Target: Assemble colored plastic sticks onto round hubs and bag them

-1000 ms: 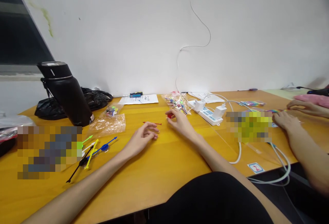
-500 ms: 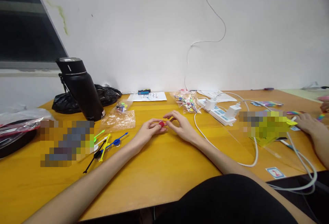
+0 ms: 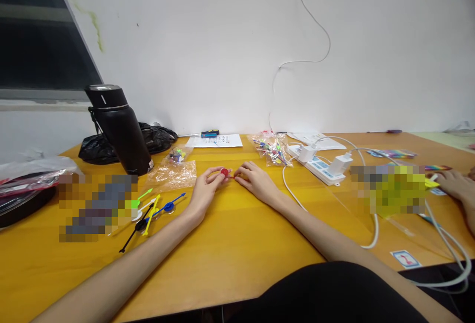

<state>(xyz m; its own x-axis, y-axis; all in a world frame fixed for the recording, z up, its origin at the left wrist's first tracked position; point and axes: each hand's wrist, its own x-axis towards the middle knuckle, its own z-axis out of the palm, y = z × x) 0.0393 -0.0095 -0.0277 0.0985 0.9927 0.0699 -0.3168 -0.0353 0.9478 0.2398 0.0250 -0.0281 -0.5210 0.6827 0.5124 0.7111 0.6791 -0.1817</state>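
A single head-worn camera looks forward and slightly down across the yellow table (image 3: 237, 258) toward the white wall (image 3: 222, 41). It sits close above the person's own forearms, which run up from the bottom edge. The table's far edge lies mid-frame; a co-worker's hand (image 3: 454, 184) enters at right.

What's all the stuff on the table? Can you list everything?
red disc piece: one, red, pinched between both hands mid-table
plastic arrow sticks: several, green, yellow, blue, black, white, left of the hands
flask: one, black, back left
plastic bag: one, black, behind the flask
clear bags of parts: three, by the flask and by the power strip
paper sheet: one, white, by the wall
screwdriver: one, blue and black, on the paper
power strip: one, white, two chargers plugged in
another person's hand: one, far right
left hand: fingertips on the disc
right hand: fingertips at the disc
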